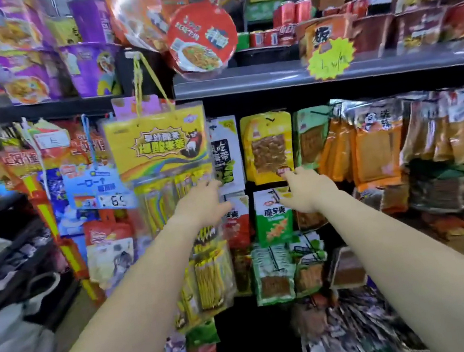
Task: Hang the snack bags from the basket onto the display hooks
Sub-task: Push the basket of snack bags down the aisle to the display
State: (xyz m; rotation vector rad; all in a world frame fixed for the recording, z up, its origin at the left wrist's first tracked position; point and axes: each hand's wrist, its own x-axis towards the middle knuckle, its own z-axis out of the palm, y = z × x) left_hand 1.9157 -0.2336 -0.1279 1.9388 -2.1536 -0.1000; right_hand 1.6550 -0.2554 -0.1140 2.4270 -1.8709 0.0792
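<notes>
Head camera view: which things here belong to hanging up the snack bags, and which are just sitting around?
Part of the job: left hand; right hand; green-and-white plastic snack bag between them; yellow plastic snack bag with clear window above it.
Just there: round red noodle bowl; purple noodle tubs; red drink cans; yellow starburst paper price tag.

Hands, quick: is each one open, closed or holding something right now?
Left hand: open, fingers straight, holding nothing.
Right hand: cannot tell; it is at the green and white plastic snack bag, grip hidden.
</notes>
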